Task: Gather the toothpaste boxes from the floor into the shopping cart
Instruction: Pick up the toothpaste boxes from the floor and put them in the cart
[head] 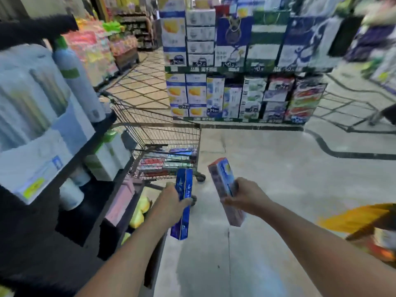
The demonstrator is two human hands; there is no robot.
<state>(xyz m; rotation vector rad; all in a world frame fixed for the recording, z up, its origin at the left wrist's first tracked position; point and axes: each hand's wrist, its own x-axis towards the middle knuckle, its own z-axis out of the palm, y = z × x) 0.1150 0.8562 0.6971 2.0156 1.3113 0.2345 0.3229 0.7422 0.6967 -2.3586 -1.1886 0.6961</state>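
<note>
My left hand (171, 201) grips a long dark blue toothpaste box (182, 211), held upright over the floor. A second toothpaste box (222, 179), pale blue with a reddish side, is gripped by my right hand (244, 196) and tilts slightly left. Ahead of both hands stands the wire shopping cart (167, 133), and several toothpaste boxes (169, 159) lie in its basket. Both held boxes are just short of the cart's near right corner.
A dark shelf unit (102, 133) with bottles and white packs runs along the left, close to the cart. A display of stacked cartons (235, 82) stands behind the cart. Grey floor (267, 168) stretches to the right; a yellow object (353, 217) sits at the right edge.
</note>
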